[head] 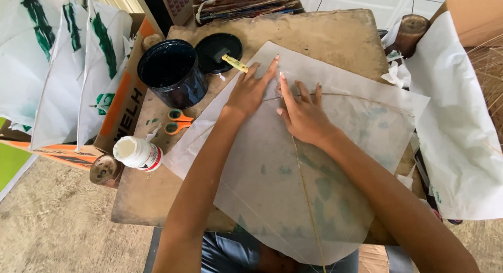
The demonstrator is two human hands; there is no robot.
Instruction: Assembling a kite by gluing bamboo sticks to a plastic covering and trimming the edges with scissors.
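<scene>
A sheet of thin translucent white paper (251,178) with faint green smudges lies across a small wooden board table (335,37). A thin straight stick (309,199) runs down its middle, and a thin bowed stick (367,99) curves across its upper part. My left hand (251,89) lies flat on the paper near its top corner, fingers pointing away from me. My right hand (301,113) presses flat on the paper right beside it, where the two sticks cross. Neither hand holds anything.
A dark blue tin (173,71) and its black lid (217,52) with a yellow-handled brush (234,63) stand at the back left. Orange scissors (177,121) and a white glue bottle (137,153) lie left. White paper sheets (461,142) pile right, green-painted sheets (68,63) left.
</scene>
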